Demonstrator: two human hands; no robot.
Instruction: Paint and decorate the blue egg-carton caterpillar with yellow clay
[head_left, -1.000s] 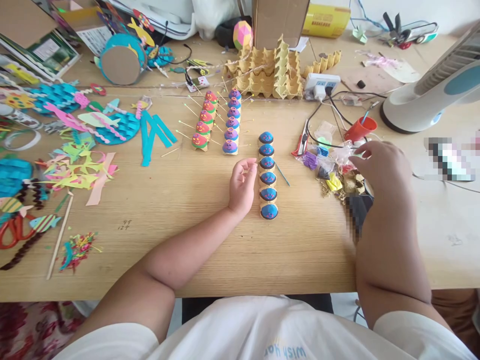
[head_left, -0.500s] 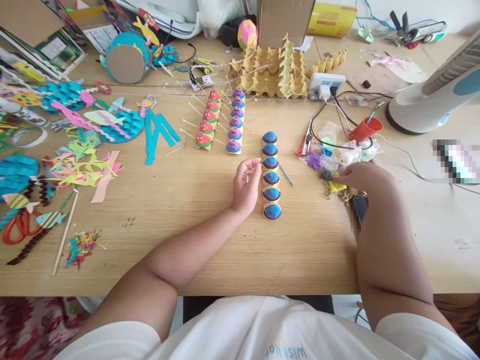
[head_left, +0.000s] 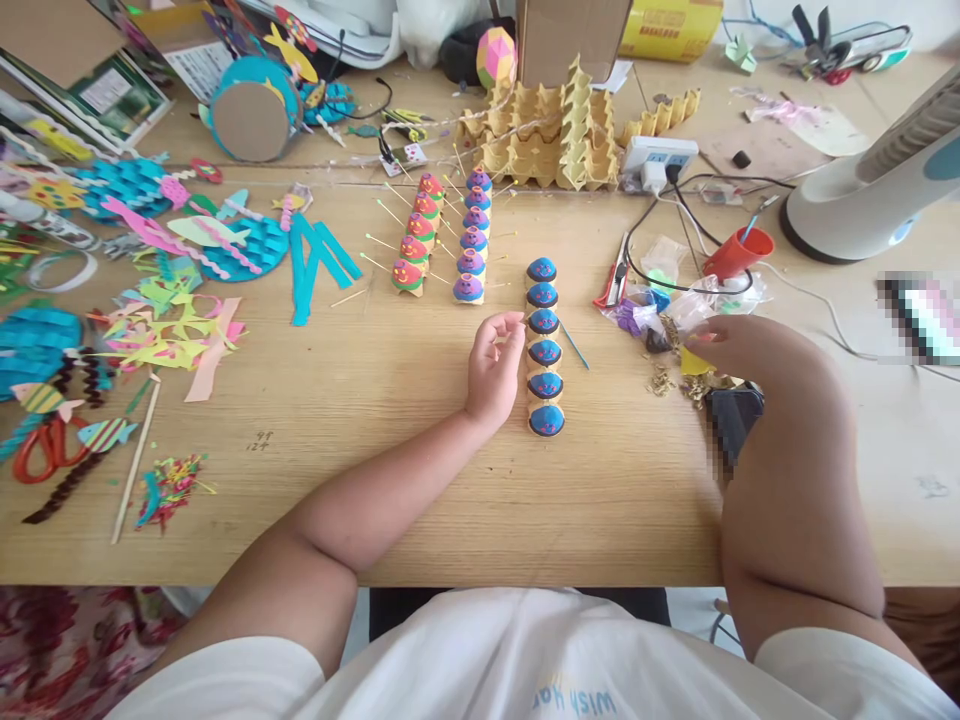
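A row of blue-topped egg-carton bumps [head_left: 545,353] with small pink faces stands upright on the table before me. My left hand [head_left: 496,365] rests just left of this row, fingers curled and apart, holding nothing. Over the pile of clay packets at the right is my right hand [head_left: 731,342]; its fingertips are at a yellow packet [head_left: 697,362], and whether they grip it is hidden. A thin blue stick [head_left: 576,345] lies right of the blue row. Behind stand a red-green row [head_left: 415,249] and a purple-blue row [head_left: 472,240], both with thin pins sticking out.
Paper scraps [head_left: 161,335], orange-handled scissors [head_left: 51,450] and blue woven pieces spread over the left. Egg cartons [head_left: 525,140] lie at the back. A red cup [head_left: 739,252], a power strip [head_left: 660,155], a red cutter [head_left: 615,280] and a fan base [head_left: 832,215] are at the right.
My right hand has shifted slightly right, and more of the yellow packet and the dark object below it shows. My left hand stays beside the blue row. The view has moved slightly.
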